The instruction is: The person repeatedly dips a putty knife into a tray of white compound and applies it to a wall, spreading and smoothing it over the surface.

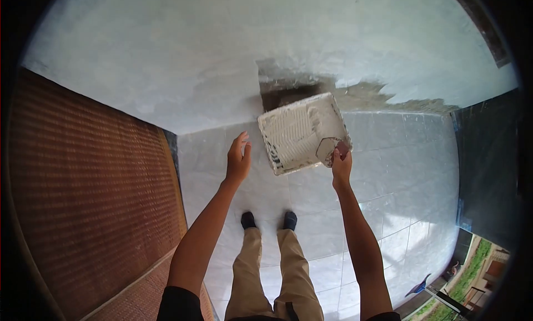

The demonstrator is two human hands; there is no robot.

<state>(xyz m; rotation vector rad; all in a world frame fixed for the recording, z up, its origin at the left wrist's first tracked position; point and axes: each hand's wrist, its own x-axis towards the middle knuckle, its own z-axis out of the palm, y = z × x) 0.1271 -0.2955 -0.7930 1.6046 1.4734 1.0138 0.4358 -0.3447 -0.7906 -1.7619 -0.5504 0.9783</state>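
My right hand [342, 167] grips a small putty scraper [326, 150], its flat face smeared with off-white paste and a reddish-brown part showing near my fingers. The scraper is over the right front corner of a paint tray [266, 133], which has a ribbed bed coated in thick off-white paste. What supports the tray is hidden. Left of the tray, apart from it, my left hand [239, 159] hangs in the air with its fingers loosely spread and nothing in them.
Ahead is a pale wall [166, 54] with a bare grey-brown patch [361, 93] low down behind the tray. Grey tiles [316, 226] cover the floor. A woven brown panel [94, 171] stands at left, a dark panel [491, 160] at right. A blue-headed broom [419, 286] lies lower right.
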